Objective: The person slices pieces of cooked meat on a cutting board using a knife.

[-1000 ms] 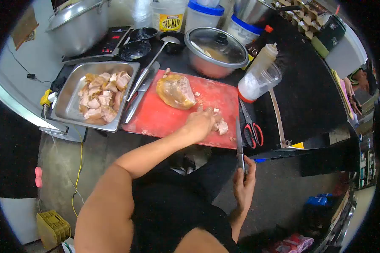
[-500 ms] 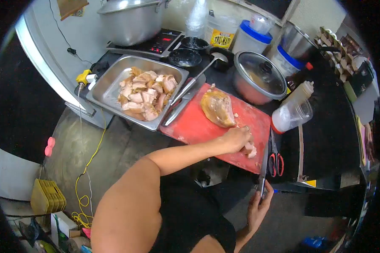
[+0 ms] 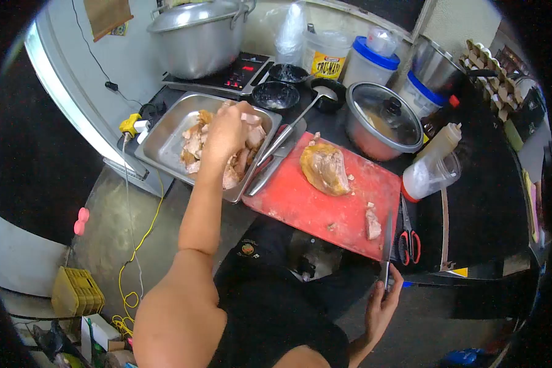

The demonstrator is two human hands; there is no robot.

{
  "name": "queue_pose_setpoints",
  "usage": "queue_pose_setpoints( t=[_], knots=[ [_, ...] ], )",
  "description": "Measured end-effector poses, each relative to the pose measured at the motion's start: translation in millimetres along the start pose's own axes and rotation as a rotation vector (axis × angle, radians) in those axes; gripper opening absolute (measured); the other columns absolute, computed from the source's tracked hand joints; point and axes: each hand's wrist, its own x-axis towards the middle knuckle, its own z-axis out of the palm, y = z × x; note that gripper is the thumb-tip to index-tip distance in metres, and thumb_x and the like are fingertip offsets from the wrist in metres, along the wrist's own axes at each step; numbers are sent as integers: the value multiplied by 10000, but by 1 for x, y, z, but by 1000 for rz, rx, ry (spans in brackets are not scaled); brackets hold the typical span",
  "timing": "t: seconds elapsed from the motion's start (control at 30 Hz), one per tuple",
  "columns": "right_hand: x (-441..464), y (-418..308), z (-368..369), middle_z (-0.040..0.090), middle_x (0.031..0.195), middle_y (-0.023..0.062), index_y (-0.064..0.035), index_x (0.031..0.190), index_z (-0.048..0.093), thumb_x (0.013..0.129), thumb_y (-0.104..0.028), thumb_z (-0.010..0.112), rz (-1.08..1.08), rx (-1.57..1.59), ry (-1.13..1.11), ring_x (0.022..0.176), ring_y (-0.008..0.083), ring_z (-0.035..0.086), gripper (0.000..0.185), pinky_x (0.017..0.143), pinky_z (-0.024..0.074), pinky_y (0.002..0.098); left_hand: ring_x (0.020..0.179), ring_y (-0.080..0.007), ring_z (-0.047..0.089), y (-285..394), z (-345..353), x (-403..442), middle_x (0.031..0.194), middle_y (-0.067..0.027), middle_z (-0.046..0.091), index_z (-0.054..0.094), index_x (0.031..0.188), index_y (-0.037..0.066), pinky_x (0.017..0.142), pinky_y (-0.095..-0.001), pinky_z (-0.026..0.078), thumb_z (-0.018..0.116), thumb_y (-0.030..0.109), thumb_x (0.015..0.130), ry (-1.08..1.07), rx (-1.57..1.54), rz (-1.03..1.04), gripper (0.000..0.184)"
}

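My left hand (image 3: 226, 132) is over the metal tray (image 3: 159, 150) of cut meat chunks (image 3: 193, 147), its fingers curled; what they hold, if anything, is hidden. My right hand (image 3: 383, 297) is closed round the handle of a knife (image 3: 387, 239), whose blade lies along the right edge of the red cutting board (image 3: 294, 205). A large piece of meat (image 3: 325, 170) sits toward the back of the board. A smaller strip of meat (image 3: 373, 222) lies near the blade, with small scraps around.
Red-handled scissors (image 3: 409, 242) lie right of the board. Behind it stand a lidded bowl (image 3: 383, 119), a squeeze bottle (image 3: 441, 144) and a clear container (image 3: 432, 175). A ladle (image 3: 294, 126) and another blade (image 3: 267, 175) lie between tray and board. A big pot (image 3: 196, 43) stands on the cooktop (image 3: 242, 73).
My left hand has gone from the meat pieces on the board leftward to the tray. Fewer pieces lie by the knife. My right hand still holds the knife, and the view has shifted.
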Motion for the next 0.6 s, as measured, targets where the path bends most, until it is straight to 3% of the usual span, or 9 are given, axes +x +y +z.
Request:
queue_pose_setpoints(
  t=[0.07, 0.17, 0.23, 0.27, 0.3, 0.33, 0.43, 0.53, 0.6],
  knots=[
    [2, -7, 3, 530, 912, 19, -24, 1334, 486, 983, -106, 502, 29, 15, -16, 660, 68, 404, 361, 581, 352, 223, 1041, -373, 627, 6, -12, -4, 1112, -218, 654, 690, 1100, 56, 906, -447, 483, 628, 30, 791, 26, 12, 29, 316],
    [2, -24, 4, 514, 858, 4, -35, 1331, 485, 989, -119, 502, 72, 84, -23, 647, 58, 406, 353, 568, 340, 211, 1057, -359, 617, 49, -3, -9, 1103, -203, 657, 673, 1147, 67, 944, -424, 475, 652, 58, 803, -102, -242, 35, 345],
    [2, -12, 3, 464, 768, -31, -61, 1328, 484, 999, -150, 506, 27, 125, 10, 607, 37, 397, 341, 526, 299, 193, 1031, -361, 622, 86, 26, -26, 1084, -208, 654, 672, 1113, 46, 910, -431, 482, 648, 107, 818, -132, -405, 295, 303],
    [2, -11, 1, 465, 772, -30, -60, 1329, 483, 999, -154, 508, -2, 92, 35, 605, 36, 396, 344, 524, 299, 193, 1012, -365, 627, 115, 35, -33, 1061, -214, 655, 658, 1113, 23, 894, -445, 486, 638, 119, 825, -382, -441, 328, 304],
    [2, -11, 0, 466, 776, -29, -59, 1330, 482, 999, -157, 511, -31, 58, 60, 604, 35, 396, 347, 521, 299, 193, 997, -375, 630, 136, 59, -53, 1054, -215, 650, 646, 1093, 17, 892, -467, 487, 628, 135, 832, -529, -517, 326, 287],
    [1, -11, -1, 466, 780, -28, -58, 1331, 481, 999, -161, 513, -59, 25, 86, 602, 34, 395, 350, 518, 299, 193, 1020, -374, 620, 154, 75, -69, 1061, -205, 646, 638, 1098, 30, 910, -468, 484, 644, 162, 829, -635, -502, 453, 300],
    [-3, -18, -5, 466, 783, -29, -57, 1331, 482, 999, -173, 516, -15, 75, 89, 604, 28, 395, 354, 514, 296, 191, 1173, -404, 533, 191, 167, -123, 1155, -206, 614, 642, 1173, 65, 1014, -503, 426, 680, 195, 814, -584, -483, 733, 384],
    [-7, -11, -17, 508, 865, -3, -45, 1329, 483, 985, -120, 512, -62, -69, 101, 640, 60, 408, 353, 561, 347, 203, 1252, -451, 446, 211, 185, -143, 1264, -233, 545, 649, 1196, 82, 1037, -568, 387, 644, 193, 829, -499, -301, 596, 383],
    [-13, -21, -21, 531, 933, 9, -52, 1333, 480, 984, -116, 513, 53, 5, 88, 645, 56, 398, 357, 561, 344, 203, 1278, -469, 406, 218, 194, -137, 1301, -247, 507, 654, 1203, 84, 1034, -586, 382, 607, 189, 845, -629, -296, 601, 377]
  ],
)
